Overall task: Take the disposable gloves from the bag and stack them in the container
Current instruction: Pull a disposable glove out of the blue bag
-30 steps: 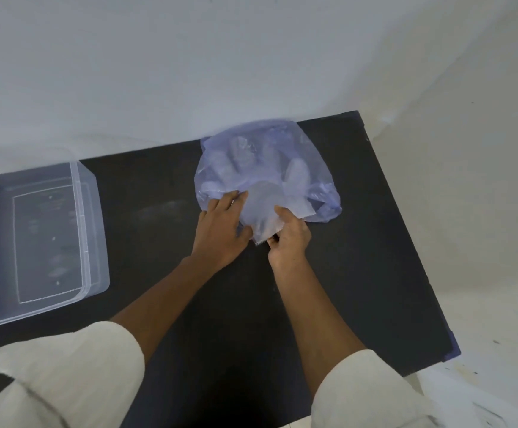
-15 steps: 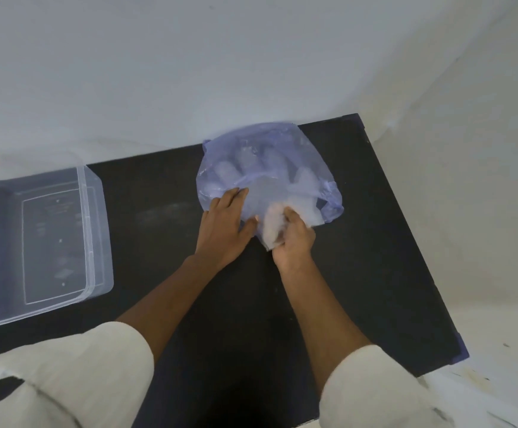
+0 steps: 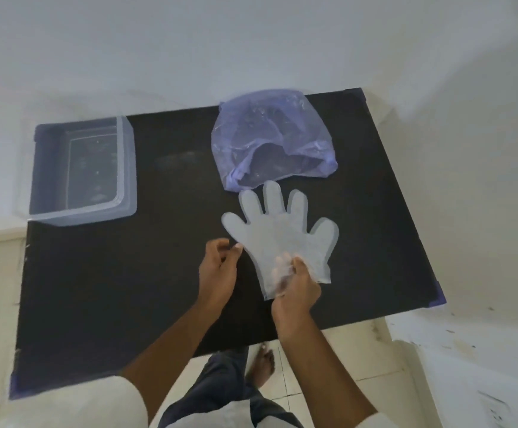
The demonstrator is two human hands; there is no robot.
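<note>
A thin clear disposable glove [image 3: 282, 230] lies spread flat on the black table [image 3: 158, 273], fingers pointing away from me. My right hand [image 3: 296, 285] pinches its cuff, fingers under the plastic. My left hand [image 3: 219, 267] hovers just left of the glove's edge, fingers loosely curled, holding nothing. Beyond the glove lies the purple see-through bag [image 3: 270, 140], its mouth open toward me; I cannot tell whether it holds more gloves. The clear plastic container [image 3: 81, 168] stands at the table's far left and looks empty.
White walls rise behind and to the right of the table. The table's near edge lies just under my forearms. Below it I see a tiled floor, my dark trousers [image 3: 220, 390] and a bare foot [image 3: 262, 366].
Both hands have drawn back from the bag toward me. My right hand has pulled a glove out and it now lies flat on the table. My left hand has let go of the bag.
</note>
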